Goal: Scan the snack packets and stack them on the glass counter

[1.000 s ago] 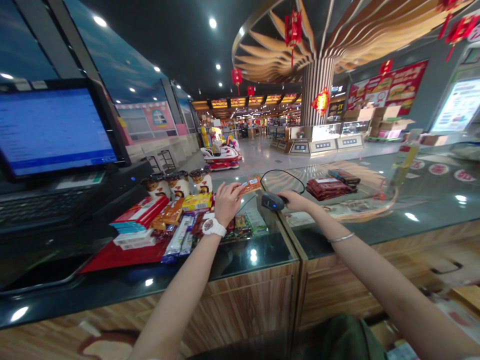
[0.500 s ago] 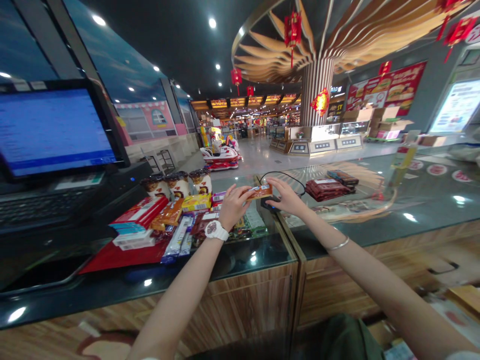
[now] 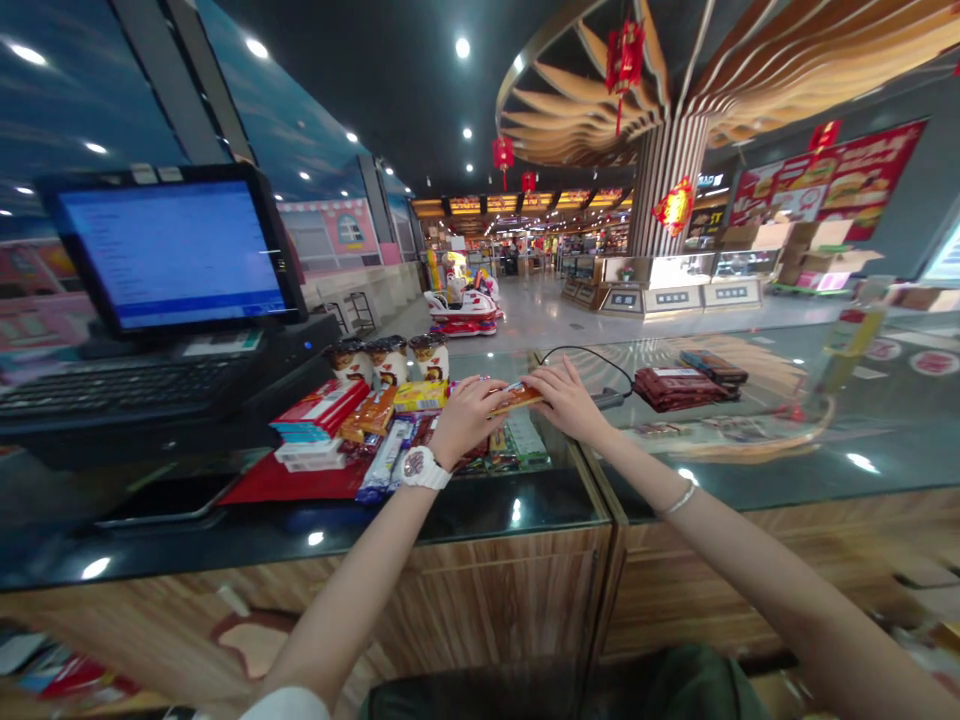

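Observation:
Between my hands, just above the glass counter, is a small orange-brown snack packet (image 3: 517, 399). My left hand (image 3: 469, 416), with a white watch at the wrist, is closed on the packet's left end. At the right end my right hand (image 3: 568, 402) grips it, fingers over the top; the thumb is hidden. Left of my hands are lidded cups (image 3: 387, 362), a stack of red boxes (image 3: 322, 410), orange packets (image 3: 369, 414), a yellow pack (image 3: 420, 396) and a blue-and-white wrapped bar (image 3: 387, 458). A small black device (image 3: 611, 398) with a cable sits beyond my right hand.
A monitor (image 3: 176, 255) and keyboard (image 3: 127, 388) stand at the left, with a phone (image 3: 169, 498) near the counter's edge. Dark red packets (image 3: 671, 388) lie to the right. A bottle (image 3: 849, 345) stands farther right. A seam (image 3: 600, 490) divides the counter.
The view has swung left. My right fingers have folded down over the packet's right end, and the packet has come lower, with both hands more on top of it.

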The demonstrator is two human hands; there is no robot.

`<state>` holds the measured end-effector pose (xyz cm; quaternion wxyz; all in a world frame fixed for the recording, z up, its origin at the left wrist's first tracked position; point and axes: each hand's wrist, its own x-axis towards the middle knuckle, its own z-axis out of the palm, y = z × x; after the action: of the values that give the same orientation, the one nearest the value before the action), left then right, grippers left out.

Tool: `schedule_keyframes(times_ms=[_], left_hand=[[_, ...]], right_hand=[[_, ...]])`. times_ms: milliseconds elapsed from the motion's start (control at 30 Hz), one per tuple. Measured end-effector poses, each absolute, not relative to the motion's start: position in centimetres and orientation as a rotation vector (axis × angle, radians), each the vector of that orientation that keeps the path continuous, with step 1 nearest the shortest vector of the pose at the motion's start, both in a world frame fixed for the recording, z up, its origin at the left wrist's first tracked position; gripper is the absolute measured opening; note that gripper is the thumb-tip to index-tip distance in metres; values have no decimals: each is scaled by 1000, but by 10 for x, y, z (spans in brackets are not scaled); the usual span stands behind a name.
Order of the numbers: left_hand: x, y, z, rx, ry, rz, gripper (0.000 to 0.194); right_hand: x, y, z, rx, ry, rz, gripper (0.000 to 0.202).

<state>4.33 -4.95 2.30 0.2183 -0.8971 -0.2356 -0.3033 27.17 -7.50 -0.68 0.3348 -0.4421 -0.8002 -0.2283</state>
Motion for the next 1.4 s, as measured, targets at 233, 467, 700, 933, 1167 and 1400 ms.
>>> schedule_keyframes(times_ms=[233, 467, 700, 933, 1167, 1400], left_hand=[[-11, -59, 20, -2367, -911, -917, 20], [-60, -48, 18, -2134, -1197, -1053, 20], [-88, -38, 14, -1920, -1436, -1097, 21], [-102, -26, 2, -1779, -1648, -1121, 16], [-111, -25, -2, -1755, -1708, -1105, 14], [-110, -24, -6, -1807, -1743, -1041, 17]], right_hand=[[199, -61, 5, -1130, -2140, -613, 42], [127, -44, 11, -1084, -2161, -421, 56], [68, -31, 8, -1102, -2226, -224, 65], [32, -13, -2, -1200, -2246, -70, 67], [14, -3, -11, -1154, -2259, -33, 65], [8, -1, -18, -1123, -2243, 50, 59]])
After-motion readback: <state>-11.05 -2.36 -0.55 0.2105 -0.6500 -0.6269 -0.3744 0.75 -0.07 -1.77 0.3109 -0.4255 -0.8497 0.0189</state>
